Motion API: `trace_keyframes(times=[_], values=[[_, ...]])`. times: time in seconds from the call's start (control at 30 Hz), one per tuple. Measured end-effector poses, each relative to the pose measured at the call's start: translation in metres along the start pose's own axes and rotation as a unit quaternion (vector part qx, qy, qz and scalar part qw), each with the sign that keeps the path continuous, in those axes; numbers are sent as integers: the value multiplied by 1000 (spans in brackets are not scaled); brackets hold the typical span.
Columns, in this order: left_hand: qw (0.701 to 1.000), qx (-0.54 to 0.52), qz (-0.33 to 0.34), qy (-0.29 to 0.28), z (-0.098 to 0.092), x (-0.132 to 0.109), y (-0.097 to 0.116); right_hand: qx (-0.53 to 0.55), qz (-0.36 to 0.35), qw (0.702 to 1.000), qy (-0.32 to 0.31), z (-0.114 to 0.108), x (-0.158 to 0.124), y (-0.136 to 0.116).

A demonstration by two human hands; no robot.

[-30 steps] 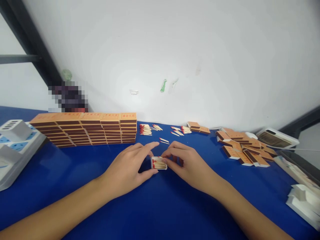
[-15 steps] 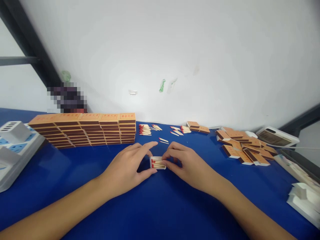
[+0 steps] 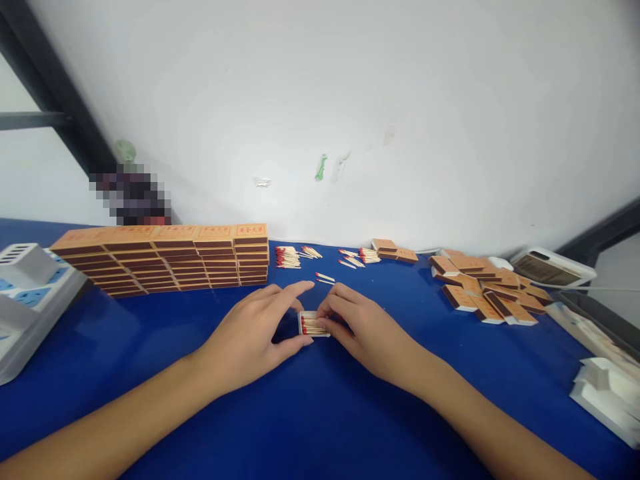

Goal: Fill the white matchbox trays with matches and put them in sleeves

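Observation:
A small white matchbox tray [image 3: 321,335] lies on the blue table, filled with red-headed matches [image 3: 311,327]. My left hand [image 3: 255,327] frames its left end, thumb at the near corner and a finger at the far corner, the index finger stretched out above. Over the right end, my right hand [image 3: 357,327] has thumb and fingers pinched together on the matches inside; its fingertips hide that end. Two loose matches [image 3: 325,278] lie just beyond the tray.
At the back left stands a wall of stacked matchboxes [image 3: 175,260]. Match piles [image 3: 289,257] lie by the white wall. More matchboxes are heaped on the right [image 3: 485,287], near a phone [image 3: 553,265]. A power strip [image 3: 30,300] sits at the left edge.
The right fingertips have shifted slightly left over the matches in the tray. The left hand keeps its place at the tray. The whole view has shifted a little.

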State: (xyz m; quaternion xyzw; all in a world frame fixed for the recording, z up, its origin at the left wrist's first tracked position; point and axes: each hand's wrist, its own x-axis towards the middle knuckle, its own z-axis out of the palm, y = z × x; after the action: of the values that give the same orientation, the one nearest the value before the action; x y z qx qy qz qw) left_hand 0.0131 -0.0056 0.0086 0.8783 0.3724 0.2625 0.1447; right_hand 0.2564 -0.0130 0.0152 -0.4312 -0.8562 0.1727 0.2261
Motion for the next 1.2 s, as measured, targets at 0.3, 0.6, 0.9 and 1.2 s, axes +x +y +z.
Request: trace_keyframes(times=[0.3, 0.6, 0.9, 1.2], values=[[1000, 5, -17, -6, 1, 2, -3, -3, 48, 995, 89, -6, 9, 22], [1000, -3, -15, -20, 1, 2, -4, -33, 89, 991, 90, -1, 37, 67], [1000, -4, -21, -5, 0, 5, -7, 10, 57, 998, 23, -13, 7, 29], [1000, -2, -19, -8, 1, 3, -4, -30, 23, 999, -30, -1, 2, 3]])
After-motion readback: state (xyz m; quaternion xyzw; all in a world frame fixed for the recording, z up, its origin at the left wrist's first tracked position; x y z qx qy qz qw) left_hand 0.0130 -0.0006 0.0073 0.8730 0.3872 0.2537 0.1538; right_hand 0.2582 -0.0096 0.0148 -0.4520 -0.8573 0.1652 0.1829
